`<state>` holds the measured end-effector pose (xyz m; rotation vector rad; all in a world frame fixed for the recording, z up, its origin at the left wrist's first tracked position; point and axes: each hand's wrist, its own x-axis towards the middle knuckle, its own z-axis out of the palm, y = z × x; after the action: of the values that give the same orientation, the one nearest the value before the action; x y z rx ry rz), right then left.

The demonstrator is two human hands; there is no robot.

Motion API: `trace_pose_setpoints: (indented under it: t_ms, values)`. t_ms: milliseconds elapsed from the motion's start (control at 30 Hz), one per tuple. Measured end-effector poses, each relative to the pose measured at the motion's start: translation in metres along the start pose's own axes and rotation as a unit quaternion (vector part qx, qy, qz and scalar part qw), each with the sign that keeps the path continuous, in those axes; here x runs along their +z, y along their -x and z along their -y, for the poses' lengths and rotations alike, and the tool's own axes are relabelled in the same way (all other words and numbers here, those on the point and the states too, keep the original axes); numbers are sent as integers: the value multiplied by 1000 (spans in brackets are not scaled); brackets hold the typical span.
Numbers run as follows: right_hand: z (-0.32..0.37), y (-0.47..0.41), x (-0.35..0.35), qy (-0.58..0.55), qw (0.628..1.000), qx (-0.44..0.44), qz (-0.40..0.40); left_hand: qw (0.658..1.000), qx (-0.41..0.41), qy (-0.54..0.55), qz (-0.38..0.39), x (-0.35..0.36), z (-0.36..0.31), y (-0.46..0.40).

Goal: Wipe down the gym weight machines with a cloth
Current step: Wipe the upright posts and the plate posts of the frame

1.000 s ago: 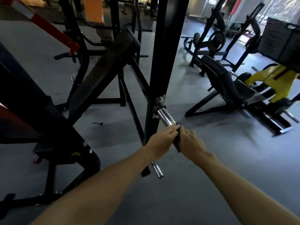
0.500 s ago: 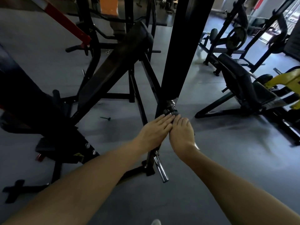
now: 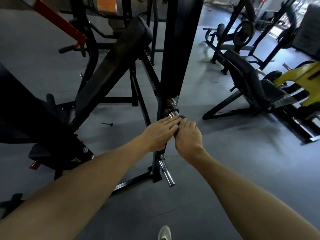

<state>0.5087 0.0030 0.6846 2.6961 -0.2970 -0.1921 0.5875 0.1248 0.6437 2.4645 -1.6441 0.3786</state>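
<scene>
A chrome weight sleeve (image 3: 172, 110) sticks out from the foot of a black upright lever arm (image 3: 180, 49) of the weight machine. Both my hands are on this sleeve, just below its collar. My left hand (image 3: 159, 134) lies over it with straight fingers, pressing from the left. My right hand (image 3: 187, 135) curls round the sleeve from the right and grips a dark cloth (image 3: 182, 116). Only a small edge of the cloth shows past my fingertips; the rest is hidden under my hands.
A second chrome peg (image 3: 165, 173) juts from the machine's base frame right below my hands. A padded incline board (image 3: 110, 63) rises on the left. A black bench (image 3: 247, 78) and a yellow machine (image 3: 301, 78) stand at right. My shoe (image 3: 164, 232) is on the grey floor.
My hands have slid up the chrome sleeve toward its collar, covering most of the bare metal and the cloth. My left fingers went from curled to straight. The view has moved closer.
</scene>
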Motion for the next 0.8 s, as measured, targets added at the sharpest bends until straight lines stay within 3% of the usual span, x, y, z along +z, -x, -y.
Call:
trace_pose_setpoints:
  t_ms: [200,367,600,800]
  values:
    - [-26,54,18,-58,997,-16,42,985,19,171,-12,-6,-55,-4]
    - [-25,56,15,-39,997,-12,71,979,4,206,-12,-11,-61,-6]
    - [-16,33,14,-18,998,4,65,979,-39,197,-24,8,-51,-7]
    - [-7,-14,-1,-6,999,-27,42,986,-108,86,-96,13,-28,-6]
